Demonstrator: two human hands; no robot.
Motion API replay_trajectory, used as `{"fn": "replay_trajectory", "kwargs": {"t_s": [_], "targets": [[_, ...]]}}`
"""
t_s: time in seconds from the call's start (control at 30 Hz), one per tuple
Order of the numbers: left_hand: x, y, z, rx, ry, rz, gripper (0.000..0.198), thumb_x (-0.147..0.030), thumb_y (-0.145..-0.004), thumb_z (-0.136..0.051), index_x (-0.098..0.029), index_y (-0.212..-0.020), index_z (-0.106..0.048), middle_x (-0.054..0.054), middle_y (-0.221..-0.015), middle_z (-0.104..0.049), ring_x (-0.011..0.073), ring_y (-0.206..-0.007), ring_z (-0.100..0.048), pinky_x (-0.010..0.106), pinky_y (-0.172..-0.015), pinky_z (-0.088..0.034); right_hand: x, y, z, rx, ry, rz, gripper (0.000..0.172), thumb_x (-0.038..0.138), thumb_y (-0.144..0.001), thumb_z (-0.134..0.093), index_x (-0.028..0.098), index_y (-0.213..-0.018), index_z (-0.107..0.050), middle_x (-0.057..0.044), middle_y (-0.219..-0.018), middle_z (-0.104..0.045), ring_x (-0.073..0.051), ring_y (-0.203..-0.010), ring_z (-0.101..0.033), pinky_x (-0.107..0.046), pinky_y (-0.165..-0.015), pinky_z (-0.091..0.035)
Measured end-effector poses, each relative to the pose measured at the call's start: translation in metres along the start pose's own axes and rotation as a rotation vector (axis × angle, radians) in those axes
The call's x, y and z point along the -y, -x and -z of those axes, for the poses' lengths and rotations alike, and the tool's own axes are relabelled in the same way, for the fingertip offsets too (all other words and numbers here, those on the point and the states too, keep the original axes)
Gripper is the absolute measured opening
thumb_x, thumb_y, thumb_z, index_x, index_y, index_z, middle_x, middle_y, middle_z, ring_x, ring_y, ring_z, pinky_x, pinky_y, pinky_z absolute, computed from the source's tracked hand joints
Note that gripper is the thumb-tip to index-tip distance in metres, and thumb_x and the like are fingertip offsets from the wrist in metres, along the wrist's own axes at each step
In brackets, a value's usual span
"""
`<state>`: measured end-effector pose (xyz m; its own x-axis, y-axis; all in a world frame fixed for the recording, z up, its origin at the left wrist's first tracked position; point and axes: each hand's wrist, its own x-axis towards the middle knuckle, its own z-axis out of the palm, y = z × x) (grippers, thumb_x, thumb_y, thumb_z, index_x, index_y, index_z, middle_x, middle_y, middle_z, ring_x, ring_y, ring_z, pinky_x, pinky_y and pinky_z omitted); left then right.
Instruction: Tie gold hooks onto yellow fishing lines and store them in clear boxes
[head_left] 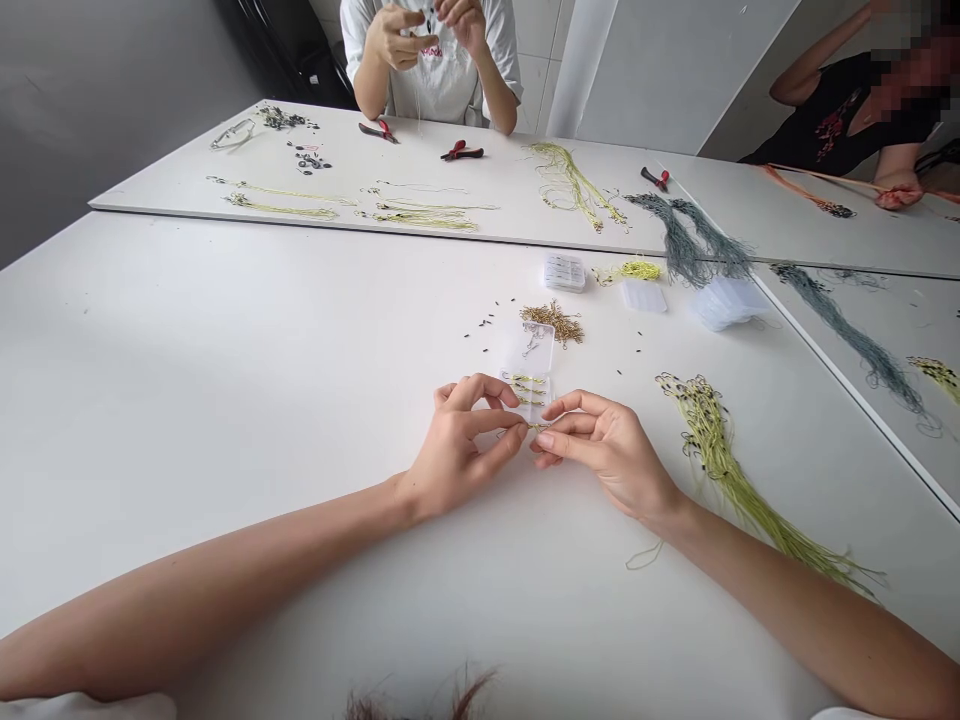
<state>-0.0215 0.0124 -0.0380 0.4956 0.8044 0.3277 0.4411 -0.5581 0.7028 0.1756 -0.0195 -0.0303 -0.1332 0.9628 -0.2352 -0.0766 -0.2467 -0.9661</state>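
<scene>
My left hand (476, 430) and my right hand (604, 440) meet over a small clear plastic box (550, 345) with its lid folded back. Thumb and fingertips of each hand pinch an end of a short yellow-green coiled fishing line rig (535, 427). Its ends are hidden by my fingers. Several similar rigs (527, 379) lie in rows inside the box, just beyond my fingertips. A few silvery metal pieces rest in the lid, and a heap of brass-coloured swivels or clips (564, 324) sits behind it.
Yellow-green hook lines (720, 450) lie right of my right hand. Closed boxes (564, 272), loose lids (726, 303) and grey-blue lines (681, 240) are farther back. Across the table, a person in a white shirt (435, 70) works near pliers (461, 151); another person sits at far right.
</scene>
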Motion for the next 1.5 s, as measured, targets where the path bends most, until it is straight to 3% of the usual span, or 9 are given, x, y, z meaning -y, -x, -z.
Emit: {"fn": "replay_trajectory", "kwargs": {"t_s": [0.13, 0.33, 0.63, 1.0, 1.17, 1.33, 1.5], "targets": [[-0.001, -0.001, 0.001, 0.009, 0.037, 0.014, 0.02, -0.023, -0.091, -0.055, -0.022, -0.084, -0.073, 0.005, -0.106, -0.057, 0.0165, -0.09, -0.056, 0.041, -0.096, -0.032, 0.0, 0.0, 0.0, 0.007, 0.045, 0.015, 0.036, 0.033, -0.074, -0.079, 0.018, -0.103, -0.067, -0.005, -0.076, -0.074, -0.019, -0.064, -0.07, -0.038, -0.072, -0.055], [-0.002, -0.001, 0.002, 0.01, 0.047, -0.001, 0.019, -0.023, -0.091, -0.055, -0.022, -0.085, -0.074, 0.006, -0.105, -0.057, 0.0163, -0.089, -0.055, 0.042, -0.097, -0.032, -0.004, -0.002, 0.0, 0.015, 0.048, 0.065, 0.02, 0.031, -0.076, -0.075, 0.017, -0.09, -0.073, -0.005, -0.079, -0.072, -0.018, -0.065, -0.069, -0.036, -0.068, -0.056], [-0.002, 0.0, 0.002, 0.002, 0.034, -0.024, 0.021, -0.023, -0.091, -0.055, -0.022, -0.084, -0.074, 0.006, -0.105, -0.057, 0.0169, -0.091, -0.055, 0.042, -0.097, -0.032, -0.002, -0.001, 0.0, 0.08, -0.011, 0.019, 0.02, 0.035, -0.081, -0.071, 0.018, -0.092, -0.068, -0.006, -0.078, -0.073, -0.021, -0.07, -0.071, -0.038, -0.071, -0.056], [-0.001, -0.002, 0.002, -0.004, 0.006, -0.016, 0.02, -0.022, -0.091, -0.054, -0.024, -0.088, -0.074, 0.006, -0.105, -0.058, 0.0174, -0.092, -0.055, 0.042, -0.095, -0.032, -0.003, -0.01, 0.008, 0.097, -0.223, -0.077, 0.013, 0.024, -0.074, -0.074, 0.019, -0.086, -0.074, -0.004, -0.082, -0.075, -0.021, -0.08, -0.071, -0.039, -0.089, -0.05], [0.001, 0.0, 0.0, -0.015, -0.07, -0.061, 0.02, -0.023, -0.091, -0.054, -0.024, -0.087, -0.073, 0.006, -0.106, -0.059, 0.0186, -0.095, -0.055, 0.043, -0.096, -0.03, 0.001, -0.011, 0.009, 0.1, -0.244, -0.131, 0.019, 0.036, -0.081, -0.07, 0.018, -0.084, -0.074, -0.006, -0.087, -0.075, -0.02, -0.077, -0.072, -0.035, -0.081, -0.053], [0.002, 0.003, -0.003, -0.034, -0.134, -0.166, 0.02, -0.021, -0.09, -0.054, -0.025, -0.085, -0.073, 0.006, -0.104, -0.06, 0.0189, -0.096, -0.055, 0.044, -0.098, -0.028, 0.007, -0.009, 0.008, 0.229, -0.138, -0.241, 0.031, 0.045, -0.081, -0.069, 0.016, -0.093, -0.071, -0.007, -0.077, -0.074, -0.017, -0.064, -0.07, -0.029, -0.064, -0.05], [0.001, 0.003, -0.002, -0.007, -0.122, -0.183, 0.021, -0.02, -0.091, -0.054, -0.026, -0.085, -0.073, 0.006, -0.105, -0.059, 0.018, -0.096, -0.054, 0.044, -0.099, -0.025, 0.003, -0.008, 0.008, 0.24, -0.151, -0.215, 0.024, 0.035, -0.075, -0.078, 0.017, -0.09, -0.071, -0.004, -0.077, -0.073, -0.016, -0.067, -0.07, -0.031, -0.072, -0.052]]}}
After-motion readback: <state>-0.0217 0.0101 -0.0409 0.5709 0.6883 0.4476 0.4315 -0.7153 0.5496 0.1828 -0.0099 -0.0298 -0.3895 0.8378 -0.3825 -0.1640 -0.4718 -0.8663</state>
